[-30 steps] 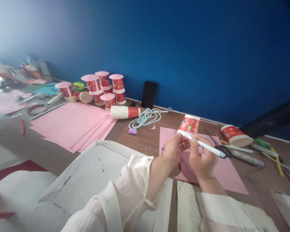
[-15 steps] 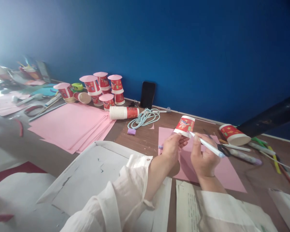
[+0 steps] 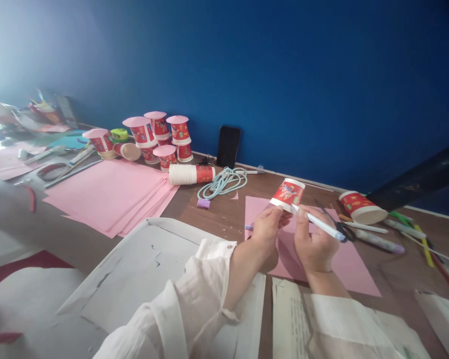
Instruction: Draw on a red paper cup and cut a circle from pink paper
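Note:
A red and white paper cup (image 3: 288, 193), tilted, is gripped by its near rim in my left hand (image 3: 268, 228). My right hand (image 3: 316, 242) holds a white marker pen (image 3: 319, 223) with its tip at the cup's lower right rim; whether it touches cannot be made out. Beneath both hands lies a sheet of pink paper (image 3: 355, 271). Just right of my right hand are black-handled scissors (image 3: 347, 232), partly hidden by the hand and pen.
Red cups with pink paper discs (image 3: 138, 130) stand at the wall, left of a phone (image 3: 228, 146). A cup stack (image 3: 190, 174) lies by a pale blue cord (image 3: 224, 183). Pink sheets (image 3: 108, 192) are at left; another cup (image 3: 362, 207) and several pens (image 3: 376, 242) are at right.
The cup has shifted and turned slightly to the right in my left hand. The pen stays near its rim, and everything else looks the same.

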Available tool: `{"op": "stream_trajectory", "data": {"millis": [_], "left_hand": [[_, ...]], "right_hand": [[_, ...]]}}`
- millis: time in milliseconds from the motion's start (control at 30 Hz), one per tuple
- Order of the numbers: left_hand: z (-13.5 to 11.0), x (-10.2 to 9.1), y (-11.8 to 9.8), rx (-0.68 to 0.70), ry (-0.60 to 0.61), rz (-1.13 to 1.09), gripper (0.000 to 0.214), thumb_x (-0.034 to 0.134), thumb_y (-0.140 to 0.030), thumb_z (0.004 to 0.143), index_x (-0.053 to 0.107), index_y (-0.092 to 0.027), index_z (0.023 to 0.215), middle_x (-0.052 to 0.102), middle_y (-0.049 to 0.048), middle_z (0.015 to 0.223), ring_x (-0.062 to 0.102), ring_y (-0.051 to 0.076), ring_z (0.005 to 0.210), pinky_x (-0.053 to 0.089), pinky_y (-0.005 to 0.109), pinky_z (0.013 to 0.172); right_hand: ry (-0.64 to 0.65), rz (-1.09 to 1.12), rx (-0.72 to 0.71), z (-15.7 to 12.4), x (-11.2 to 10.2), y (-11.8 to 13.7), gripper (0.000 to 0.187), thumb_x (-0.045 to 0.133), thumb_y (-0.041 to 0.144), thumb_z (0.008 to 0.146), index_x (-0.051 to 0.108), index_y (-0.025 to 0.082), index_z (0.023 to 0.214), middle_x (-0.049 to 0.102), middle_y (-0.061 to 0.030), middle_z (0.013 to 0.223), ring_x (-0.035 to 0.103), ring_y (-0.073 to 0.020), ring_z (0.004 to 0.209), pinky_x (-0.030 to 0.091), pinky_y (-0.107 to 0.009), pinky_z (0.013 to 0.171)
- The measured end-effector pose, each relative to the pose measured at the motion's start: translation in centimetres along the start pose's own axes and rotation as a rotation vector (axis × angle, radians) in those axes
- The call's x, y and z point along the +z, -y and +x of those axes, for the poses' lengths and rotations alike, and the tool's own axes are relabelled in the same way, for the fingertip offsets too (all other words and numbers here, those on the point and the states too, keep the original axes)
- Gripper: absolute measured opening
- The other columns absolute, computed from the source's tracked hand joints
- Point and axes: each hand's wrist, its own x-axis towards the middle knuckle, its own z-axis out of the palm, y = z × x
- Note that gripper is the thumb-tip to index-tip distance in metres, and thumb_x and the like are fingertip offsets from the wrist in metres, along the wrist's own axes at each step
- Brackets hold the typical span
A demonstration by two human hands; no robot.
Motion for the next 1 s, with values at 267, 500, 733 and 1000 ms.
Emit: {"op": "stream_trajectory", "data": {"millis": [267,500,733,1000], "left_hand": [[0.29,0.03,0.23,0.009,0.013,-0.069,0.028,0.074,-0.038,0.067,0.067,-0.013,0.076,0.066,0.0049,0.074,0.061,0.014,0.07,0.046,0.032,0.08],[0.38,-0.05,0.33,0.006,0.025,-0.096,0.029,0.076,-0.038,0.065,0.067,-0.013,0.077,0.066,0.005,0.075,0.061,0.013,0.071,0.047,0.03,0.079],[0.16,-0.07,0.0,-0.001,0.016,-0.034,0.03,0.077,-0.038,0.067,0.068,-0.012,0.078,0.067,0.0067,0.075,0.062,0.015,0.072,0.048,0.031,0.08],[0.28,-0.19,0.17,-0.003,0.021,-0.038,0.034,0.078,-0.04,0.065,0.069,-0.011,0.079,0.067,0.0069,0.076,0.062,0.015,0.073,0.047,0.033,0.082]], "right_hand": [[-0.024,-0.016,-0.01,-0.3,-0.07,0.0,0.015,0.056,0.026,0.088,0.067,0.017,0.09,0.072,-0.0091,0.086,0.067,-0.0222,0.082,0.052,-0.037,0.079],[-0.029,-0.038,-0.031,-0.31,-0.07,0.06,0.014,0.056,0.025,0.088,0.067,0.017,0.091,0.073,-0.009,0.086,0.067,-0.0218,0.081,0.051,-0.035,0.078],[-0.037,-0.026,-0.057,0.01,0.11,-0.17,0.015,0.057,0.023,0.088,0.068,0.015,0.094,0.074,-0.0103,0.09,0.068,-0.0225,0.084,0.052,-0.037,0.081],[-0.018,-0.031,-0.04,0.0,-0.02,-0.41,0.015,0.057,0.024,0.087,0.069,0.016,0.091,0.074,-0.0099,0.088,0.068,-0.0231,0.082,0.053,-0.036,0.079]]}}
